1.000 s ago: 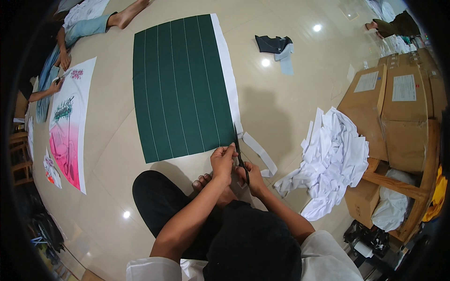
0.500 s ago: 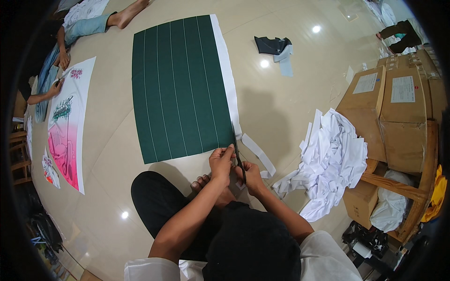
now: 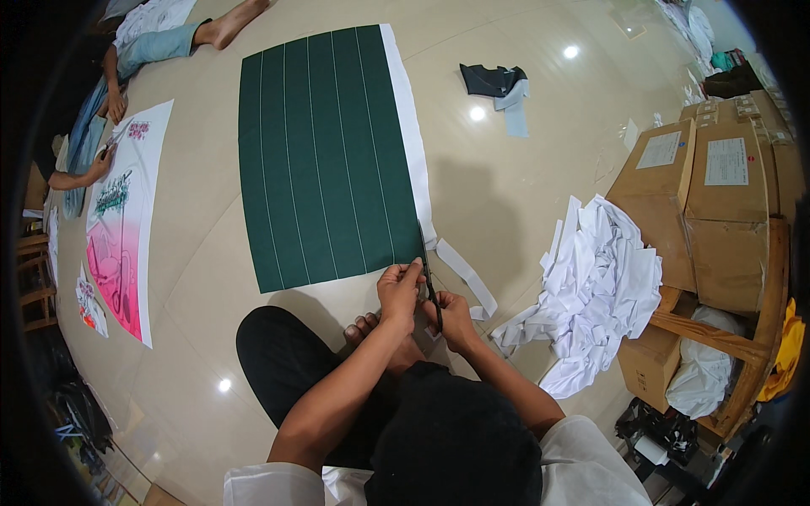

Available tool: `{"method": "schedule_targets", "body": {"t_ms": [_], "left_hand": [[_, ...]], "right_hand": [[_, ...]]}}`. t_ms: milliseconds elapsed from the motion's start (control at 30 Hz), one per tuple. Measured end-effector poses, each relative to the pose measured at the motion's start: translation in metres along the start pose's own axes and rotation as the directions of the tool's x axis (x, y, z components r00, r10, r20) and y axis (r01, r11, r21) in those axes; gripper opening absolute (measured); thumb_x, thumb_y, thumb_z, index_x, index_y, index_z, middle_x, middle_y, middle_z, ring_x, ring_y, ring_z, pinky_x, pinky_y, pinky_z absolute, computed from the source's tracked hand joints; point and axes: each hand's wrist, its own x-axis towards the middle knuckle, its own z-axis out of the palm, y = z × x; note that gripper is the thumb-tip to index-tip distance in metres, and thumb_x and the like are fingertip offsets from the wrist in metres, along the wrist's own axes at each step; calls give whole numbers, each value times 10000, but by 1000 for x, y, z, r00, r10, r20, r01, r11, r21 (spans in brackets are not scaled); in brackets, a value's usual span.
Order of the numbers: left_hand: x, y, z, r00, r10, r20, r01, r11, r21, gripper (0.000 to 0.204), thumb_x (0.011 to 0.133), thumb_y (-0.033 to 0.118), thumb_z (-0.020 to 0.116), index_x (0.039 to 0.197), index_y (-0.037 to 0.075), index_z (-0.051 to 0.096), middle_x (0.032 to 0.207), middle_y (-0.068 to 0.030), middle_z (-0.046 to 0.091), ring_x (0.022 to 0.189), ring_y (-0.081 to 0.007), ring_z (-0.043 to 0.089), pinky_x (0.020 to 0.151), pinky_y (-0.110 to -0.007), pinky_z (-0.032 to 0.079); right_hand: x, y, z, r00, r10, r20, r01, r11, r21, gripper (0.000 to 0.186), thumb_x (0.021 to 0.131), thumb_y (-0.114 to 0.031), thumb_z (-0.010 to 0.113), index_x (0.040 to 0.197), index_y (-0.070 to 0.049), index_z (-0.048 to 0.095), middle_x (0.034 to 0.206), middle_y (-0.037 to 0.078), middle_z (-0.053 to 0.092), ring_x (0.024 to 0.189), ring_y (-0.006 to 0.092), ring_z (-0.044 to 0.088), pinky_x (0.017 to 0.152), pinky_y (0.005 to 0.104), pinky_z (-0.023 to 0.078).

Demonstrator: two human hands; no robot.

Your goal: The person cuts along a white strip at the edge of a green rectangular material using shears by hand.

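Pinching the cloth (image 3: pixel 329 160) at its five o'clock corner, the left hand (image 3: pixel 399 295) is closed; the right hand (image 3: pixel 455 321) curls around scissors (image 3: pixel 428 274) pointing to twelve. The cloth lies toward eleven from both hands.

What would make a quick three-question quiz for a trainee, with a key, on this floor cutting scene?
1. Which hand holds the black scissors?
2. True or false: the heap of white scraps lies to the left of the dark green cloth.
3. The left hand has its fingertips at which corner of that cloth? A) far left, B) far right, C) near right.

Key:
1. The right hand.
2. False; it lies to the right.
3. C.
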Motion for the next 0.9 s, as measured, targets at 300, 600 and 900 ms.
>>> {"method": "schedule_targets", "body": {"t_ms": [300,600,900], "left_hand": [[0,0,1,1000,5,-9,-5,1000,8,248,931,282,754,847,80,637,717,0,643,513,-31,412,465,-218,308],[-1,5,2,998,-41,-37,38,997,-61,248,973,287,685,832,88,637,707,0,630,506,-31,391,463,-219,299],[-6,1,-1,998,58,-5,-58,988,-146,247,969,243,691,785,120,580,658,50,503,556,-38,401,503,-234,302]], "right_hand": [[-1,1,-1,1000,1,2,-1,1000,1,200,838,-142,731,732,-31,603,574,27,571,440,96,504,420,248,382],[0,1,0,1000,4,18,-4,1000,18,201,855,-167,709,746,-37,601,593,21,568,452,102,520,429,247,388],[22,-10,5,999,-49,12,49,999,10,203,820,-189,699,728,-51,583,597,20,557,468,107,512,429,255,380]]}}
